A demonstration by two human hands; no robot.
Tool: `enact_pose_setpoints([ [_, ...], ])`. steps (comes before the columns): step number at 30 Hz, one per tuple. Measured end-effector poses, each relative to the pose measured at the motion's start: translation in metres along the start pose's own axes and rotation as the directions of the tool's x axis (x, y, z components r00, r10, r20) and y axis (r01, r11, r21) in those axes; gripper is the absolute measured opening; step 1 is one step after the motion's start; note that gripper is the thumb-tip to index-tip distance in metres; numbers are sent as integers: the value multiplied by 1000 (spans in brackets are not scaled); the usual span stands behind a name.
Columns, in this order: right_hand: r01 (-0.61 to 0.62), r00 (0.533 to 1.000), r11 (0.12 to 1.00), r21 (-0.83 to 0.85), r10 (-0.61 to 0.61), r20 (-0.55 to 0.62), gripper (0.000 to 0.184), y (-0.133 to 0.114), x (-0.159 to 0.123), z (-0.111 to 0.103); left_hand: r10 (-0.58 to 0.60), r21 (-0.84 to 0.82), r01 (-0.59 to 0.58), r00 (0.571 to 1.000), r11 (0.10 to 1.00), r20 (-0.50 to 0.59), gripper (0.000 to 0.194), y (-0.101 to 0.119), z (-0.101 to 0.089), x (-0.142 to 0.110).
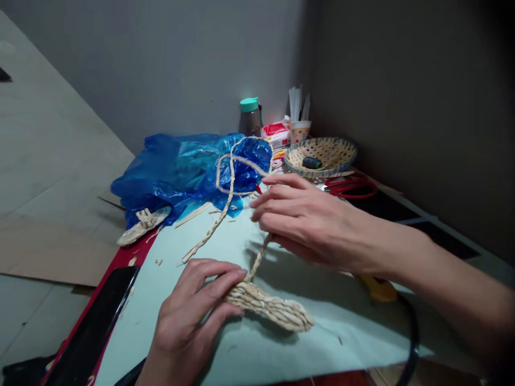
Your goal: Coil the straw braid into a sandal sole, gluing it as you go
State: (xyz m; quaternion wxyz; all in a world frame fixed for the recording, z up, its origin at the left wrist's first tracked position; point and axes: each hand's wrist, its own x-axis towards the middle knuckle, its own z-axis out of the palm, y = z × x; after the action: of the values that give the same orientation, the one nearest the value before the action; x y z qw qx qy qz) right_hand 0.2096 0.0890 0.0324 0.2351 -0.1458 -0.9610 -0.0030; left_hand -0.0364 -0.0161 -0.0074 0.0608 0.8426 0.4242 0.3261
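— Left hand (193,311): what do we see it doing?

— We see it pressed down with fingers closed over the near end of a flat coiled straw piece (269,308), which lies on the pale green mat (330,332) on the bench.

— And our right hand (301,220)?

— It hovers just above and behind the coil, fingers curled shut on the braided straw cord (225,203) that rises from the coil. The cord runs on past the hand and loops up over a blue plastic bag (181,169).

— What else do we make out?

— A woven basket (322,155) near the wall, red scissors (352,186) beside it, a green-capped bottle (250,115), and a dark phone (94,327) at the bench's left edge.
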Motion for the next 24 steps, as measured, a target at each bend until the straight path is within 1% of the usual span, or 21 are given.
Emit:
enact_pose_setpoints([
  [1, -8, 999, 1000, -25, 8, 32, 17, -3, -3, -2, -9, 0, 9, 1000, 1000, -17, 32, 0, 0, 0],
  [3, -41, 989, 998, -40, 46, 141, 20, -9, -8, -6, -15, -7, 15, 999, 1000, -37, 30, 0, 1, 0],
  [4, -58, 981, 998, -23, 61, 186, 22, -12, -10, -8, -19, -11, 18, 999, 1000, -43, 30, 0, 1, 0],
  [6, -84, 972, 995, 51, 70, 225, 32, -17, -14, -11, -42, -15, 41, 998, 999, -52, 33, 0, 1, 0],
  [8, -95, 974, 987, 131, 65, 216, 43, -20, -18, -11, -66, -14, 66, 996, 998, -55, 37, 0, 0, 0],
  [10, -100, 978, 978, 184, 63, 197, 47, -20, -20, -10, -75, -20, 74, 997, 997, -35, 38, 0, 0, 0],
  [13, -97, 986, 965, 243, 60, 157, 44, -19, -22, -5, -60, -59, 61, 998, 996, 7, 35, 1, 1, 2],
  [16, -110, 990, 958, 263, 81, 120, 38, -19, -24, -3, -44, -70, 45, 999, 997, 23, 31, -1, 3, 3],
  [20, -156, 980, 948, 277, 114, 161, 28, -25, -26, -4, -50, -9, 50, 996, 999, 72, 29, -5, 5, 3],
  [24, -203, 970, 924, 325, 144, 196, 34, -30, -27, -5, -35, 19, 34, 996, 999, 83, 26, -11, 4, 1],
])
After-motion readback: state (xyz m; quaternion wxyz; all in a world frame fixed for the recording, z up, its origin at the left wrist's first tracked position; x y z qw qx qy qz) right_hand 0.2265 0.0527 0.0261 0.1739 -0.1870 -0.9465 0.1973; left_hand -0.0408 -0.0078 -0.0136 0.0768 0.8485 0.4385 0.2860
